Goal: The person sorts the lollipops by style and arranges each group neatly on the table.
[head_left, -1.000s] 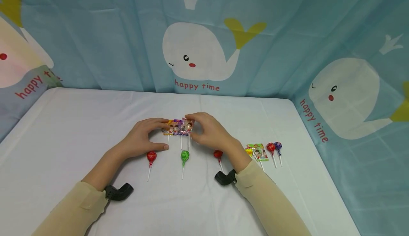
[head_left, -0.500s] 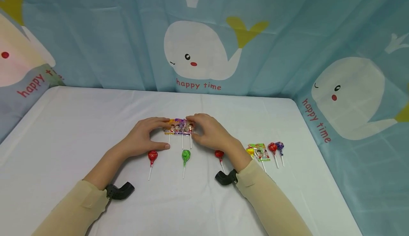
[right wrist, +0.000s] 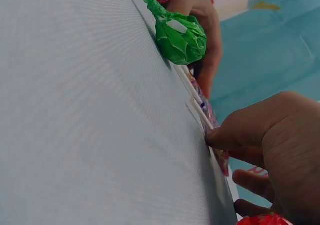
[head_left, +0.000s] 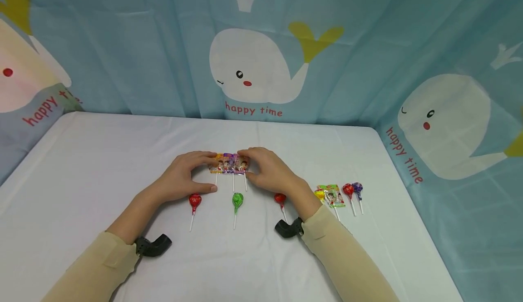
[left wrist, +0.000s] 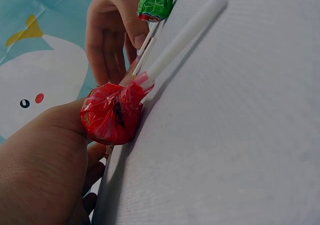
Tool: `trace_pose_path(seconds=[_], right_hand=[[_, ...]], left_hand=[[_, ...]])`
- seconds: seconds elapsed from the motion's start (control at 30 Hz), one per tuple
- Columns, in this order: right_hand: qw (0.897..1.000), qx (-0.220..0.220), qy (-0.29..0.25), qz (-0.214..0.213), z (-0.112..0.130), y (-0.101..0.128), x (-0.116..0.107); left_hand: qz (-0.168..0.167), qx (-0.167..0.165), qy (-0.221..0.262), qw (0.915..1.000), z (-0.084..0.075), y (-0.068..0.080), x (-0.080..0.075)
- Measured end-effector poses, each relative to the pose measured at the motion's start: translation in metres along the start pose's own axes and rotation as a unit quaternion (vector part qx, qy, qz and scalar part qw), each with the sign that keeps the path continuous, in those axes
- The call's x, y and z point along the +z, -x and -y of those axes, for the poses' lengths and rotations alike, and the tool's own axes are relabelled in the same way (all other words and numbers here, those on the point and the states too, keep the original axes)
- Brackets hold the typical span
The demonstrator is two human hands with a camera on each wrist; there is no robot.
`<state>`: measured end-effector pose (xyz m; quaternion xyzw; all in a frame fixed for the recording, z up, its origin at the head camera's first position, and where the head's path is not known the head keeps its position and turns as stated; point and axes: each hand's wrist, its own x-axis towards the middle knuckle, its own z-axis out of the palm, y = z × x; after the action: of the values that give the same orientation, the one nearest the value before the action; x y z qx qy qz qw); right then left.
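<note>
Three lollipops in flat printed wrappers lie side by side on the white table, sticks pointing toward me: an orange-edged one (head_left: 219, 164), a purple one (head_left: 229, 163) and a pinkish-purple one (head_left: 244, 164). My right hand (head_left: 269, 168) pinches the pinkish-purple lollipop at its right side, index finger above and thumb below. At the row's left end, the fingertips of my left hand (head_left: 180, 177) touch the orange-edged wrapper; its thumb stays spread apart below. Closer to me lie a red round lollipop (head_left: 195, 199), a green one (head_left: 238, 198) and another red one (head_left: 280, 198).
Right of my right forearm lie a yellow lollipop (head_left: 320, 195), a green flat-wrapped one (head_left: 334, 195), a red one (head_left: 348, 189) and a purple one (head_left: 357, 187). A blue whale-print curtain (head_left: 163, 66) borders the white table (head_left: 122, 156).
The pinkish-purple lollipop has shifted slightly right in my right hand and lies flatter beside the purple one. My left hand has stayed nearly still.
</note>
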<state>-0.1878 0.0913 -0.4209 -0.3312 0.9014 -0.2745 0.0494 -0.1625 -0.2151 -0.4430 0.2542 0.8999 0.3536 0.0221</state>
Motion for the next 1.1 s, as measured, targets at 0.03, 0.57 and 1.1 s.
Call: trace_pose_path(seconds=[0.03,0.57,1.1], right_hand=[[1.0,0.001,0.0,0.0,-0.0001,0.0001,0.0003],[1.0,0.011,-0.007,0.0,0.0004,0.0015,-0.0005],[1.0,-0.007,-0.02,-0.001,0.0091,0.0055,-0.0081]], left_hand=[[0.0,0.0,0.001,1.0,0.0001,0.0,0.0003],[0.0,0.01,-0.005,0.9999,0.0032,-0.001,0.0029],[-0.004,0.011,-0.001,0.9999,0.0022,-0.0001,0.0009]])
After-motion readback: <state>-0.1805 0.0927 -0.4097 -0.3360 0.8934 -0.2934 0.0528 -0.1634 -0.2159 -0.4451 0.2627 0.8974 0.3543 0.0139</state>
